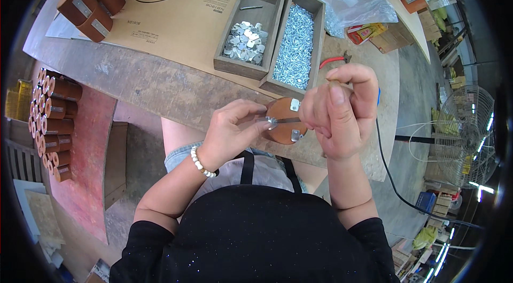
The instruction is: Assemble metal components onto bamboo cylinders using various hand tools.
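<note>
A brown, rounded wooden piece (280,134) is at the table's near edge, in front of my body. Small silvery metal plates (294,104) sit on its face. My left hand (235,128) is closed at its left side, thumb and fingertips pinching another small metal plate (272,121). My right hand (342,114) is curled round a tool with a thin dark shaft (289,120), which points left to that plate. Most of the tool is hidden by the hand. Thumb and forefinger meet above; anything tiny between them cannot be made out.
Beyond my hands stand wooden boxes of metal plates (246,42) and screws (293,42). Red-handled pliers (332,60) lie beside them. Brown cylinders are stacked at far left (88,8) and on a lower reddish board (59,122). A black cable (393,176) and fan (465,133) are right.
</note>
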{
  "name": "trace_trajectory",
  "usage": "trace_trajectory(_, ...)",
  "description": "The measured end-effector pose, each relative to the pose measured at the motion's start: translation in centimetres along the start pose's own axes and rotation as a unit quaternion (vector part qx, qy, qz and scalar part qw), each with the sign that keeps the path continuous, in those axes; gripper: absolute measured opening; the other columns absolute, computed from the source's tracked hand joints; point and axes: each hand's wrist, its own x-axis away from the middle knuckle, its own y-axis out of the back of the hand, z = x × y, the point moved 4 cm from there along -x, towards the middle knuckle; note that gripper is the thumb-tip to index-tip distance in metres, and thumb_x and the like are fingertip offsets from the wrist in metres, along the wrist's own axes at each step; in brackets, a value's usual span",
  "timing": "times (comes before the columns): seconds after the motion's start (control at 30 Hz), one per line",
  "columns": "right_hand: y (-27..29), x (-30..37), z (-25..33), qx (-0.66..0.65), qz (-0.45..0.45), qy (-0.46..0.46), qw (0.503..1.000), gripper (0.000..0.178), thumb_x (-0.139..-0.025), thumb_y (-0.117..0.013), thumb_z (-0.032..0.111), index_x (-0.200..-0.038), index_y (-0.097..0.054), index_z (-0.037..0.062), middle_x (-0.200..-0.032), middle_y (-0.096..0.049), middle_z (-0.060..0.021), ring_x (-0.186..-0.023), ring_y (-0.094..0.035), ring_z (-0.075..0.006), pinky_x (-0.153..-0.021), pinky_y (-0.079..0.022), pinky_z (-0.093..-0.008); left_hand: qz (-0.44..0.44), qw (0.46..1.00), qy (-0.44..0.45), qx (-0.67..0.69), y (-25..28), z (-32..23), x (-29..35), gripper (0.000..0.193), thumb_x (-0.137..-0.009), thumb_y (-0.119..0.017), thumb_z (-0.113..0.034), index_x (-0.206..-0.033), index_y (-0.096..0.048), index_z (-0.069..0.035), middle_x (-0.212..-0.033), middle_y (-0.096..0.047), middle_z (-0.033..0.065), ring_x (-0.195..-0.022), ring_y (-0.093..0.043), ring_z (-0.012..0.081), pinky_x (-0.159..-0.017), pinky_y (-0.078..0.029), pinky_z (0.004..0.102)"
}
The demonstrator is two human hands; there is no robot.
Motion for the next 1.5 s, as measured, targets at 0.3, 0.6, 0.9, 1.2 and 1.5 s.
trace_trajectory(0.3,-0.8,0.8,0.7,0.098,-0.041,-0.032,0.994,0.017,-0.094,-0.036,0.008,-0.11,-0.038,0.002,-0.049,-0.037,0.0007,-0.043,-0.035,-0.0074,-0.044,-0.034,-0.0237,0.03,0.992,-0.105,-0.059,-1.7,-1.6,-0.8,0.079,-0.062,-0.081,-0.021,-0.127,-0.04,-0.002,-0.127,-0.044,0.016,-0.117,-0.047,0.0258,-0.089,-0.046,0.0345)
trace_trajectory(0.6,0.6,-0.2,-0.7,-0.041,0.017,0.018,0.999,0.015,-0.089,-0.044,0.003,-0.103,-0.038,0.0003,-0.054,-0.041,-0.0023,-0.042,-0.036,-0.0085,-0.042,-0.033,-0.0251,0.069,0.991,-0.097,-0.063,-1.6,-0.2,-1.4,0.086,-0.06,-0.08,-0.036,-0.128,-0.041,-0.002,-0.129,-0.045,0.0178,-0.117,-0.046,0.0323,-0.095,-0.04,0.0369)
trace_trajectory(0.9,0.7,-1.2,-0.9,-0.143,0.07,-0.087,0.983,0.014,-0.078,-0.057,0.001,-0.089,-0.048,-0.001,-0.068,-0.051,-0.0068,-0.055,-0.047,-0.0095,-0.052,-0.039,-0.0239,0.108,0.992,-0.067,0.009,-0.9,0.0,-1.9,0.07,-0.069,-0.074,-0.028,-0.125,-0.044,0.002,-0.126,-0.048,0.0186,-0.114,-0.049,0.0298,-0.096,-0.04,0.0368)
trace_trajectory(1.2,2.4,0.0,0.2,-0.16,0.017,0.009,0.987,0.013,-0.083,-0.048,0.003,-0.095,-0.046,-0.0004,-0.059,-0.045,-0.0027,-0.048,-0.043,-0.0099,-0.046,-0.037,-0.0243,0.107,0.99,-0.041,0.087,-1.0,0.2,-1.9,0.053,-0.078,-0.066,-0.018,-0.123,-0.047,0.003,-0.122,-0.05,0.0196,-0.113,-0.05,0.0278,-0.095,-0.04,0.0375)
trace_trajectory(1.5,7.5,2.8,5.1,-0.095,-0.068,0.158,0.98,0.02,-0.089,-0.032,0.005,-0.108,-0.038,0.0033,-0.046,-0.033,0.0003,-0.038,-0.032,-0.0098,-0.037,-0.033,-0.0255,-0.005,0.926,-0.269,-0.264,-1.8,-2.0,0.8,0.047,-0.071,-0.072,-0.021,-0.11,-0.057,0.001,-0.124,-0.047,0.0243,-0.112,-0.051,0.0359,-0.089,-0.045,0.0395)
